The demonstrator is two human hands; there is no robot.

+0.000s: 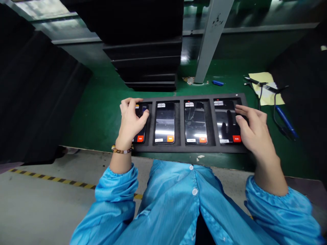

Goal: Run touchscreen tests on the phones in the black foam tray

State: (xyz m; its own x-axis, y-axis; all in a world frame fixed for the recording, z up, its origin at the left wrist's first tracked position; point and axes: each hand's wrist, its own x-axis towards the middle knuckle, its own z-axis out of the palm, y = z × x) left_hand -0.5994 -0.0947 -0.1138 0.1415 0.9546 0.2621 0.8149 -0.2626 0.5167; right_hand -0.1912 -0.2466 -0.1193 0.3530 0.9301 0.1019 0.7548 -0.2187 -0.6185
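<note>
A black foam tray (180, 147) lies on the green bench and holds several dark phones in separate slots. My left hand (130, 121) rests over the leftmost phone (142, 129), fingers curled round its top edge and thumb on its side. My right hand (251, 131) lies over the right edge of the rightmost phone (226, 122), fingers stretched along the glass. The two middle phones (165, 122) (195, 123) lie untouched, each with a white label at the top and an orange tag at the bottom.
A tall stack of black trays (150, 64) stands behind the tray. A grey post (211, 41) rises at the back. At right lie a blue pen (285, 120), cables (274, 112) and yellow paper (265, 88). A small blue piece (217, 82) lies near the post.
</note>
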